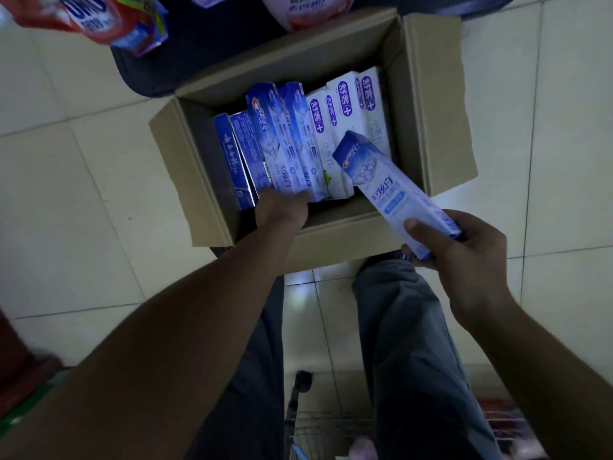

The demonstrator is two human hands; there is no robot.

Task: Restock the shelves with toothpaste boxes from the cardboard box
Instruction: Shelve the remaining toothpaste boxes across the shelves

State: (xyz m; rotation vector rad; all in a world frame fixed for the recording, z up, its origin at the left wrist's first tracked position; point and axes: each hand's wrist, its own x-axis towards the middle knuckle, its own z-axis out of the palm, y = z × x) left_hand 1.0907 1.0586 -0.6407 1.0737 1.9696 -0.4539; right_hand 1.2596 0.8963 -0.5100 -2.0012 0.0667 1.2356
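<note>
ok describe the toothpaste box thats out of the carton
Find the open cardboard box on the tiled floor. Above its near right corner, the right hand grips a light blue toothpaste box by one end. Unlike the packed row inside, it is lifted out and slanted.

- Floor (83,180): pale square tiles, thin dark grout lines.
- Cardboard box (335,229) stands directly on the tiles, flaps open.
- Box's far end meets a dark rounded base (199,44), also on the floor.
</note>
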